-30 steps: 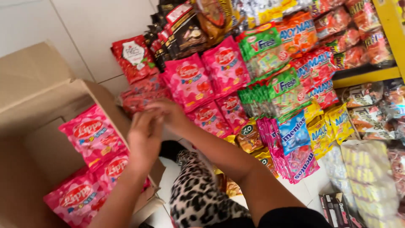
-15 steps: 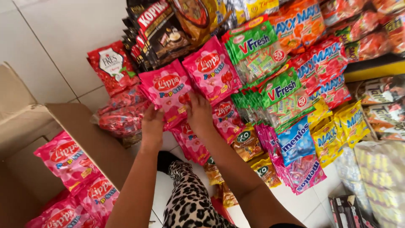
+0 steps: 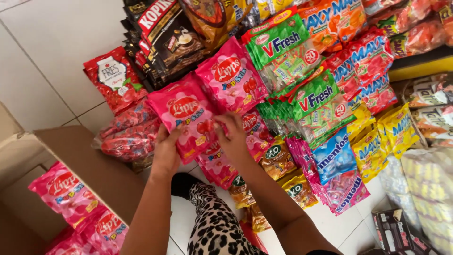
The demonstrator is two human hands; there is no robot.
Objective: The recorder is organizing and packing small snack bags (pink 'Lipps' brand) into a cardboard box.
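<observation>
Both my hands hold one pink lollipop bag up against a hanging display of sweets. My left hand grips its lower left edge. My right hand pinches its right side. Behind it hang more pink lollipop bags, one above and others lower. More of the same pink bags lie in an open cardboard box at the lower left.
Red candy bags, dark coffee-candy packs, green mint bags, orange and blue packs, yellow bags and a blue mint bag crowd the display. White floor tiles lie at left. My leopard-print leg is below.
My hands lifted a pink lollipop bag out of the box and carried it up and right to the display. The view swung away from the box toward the hanging packs.
</observation>
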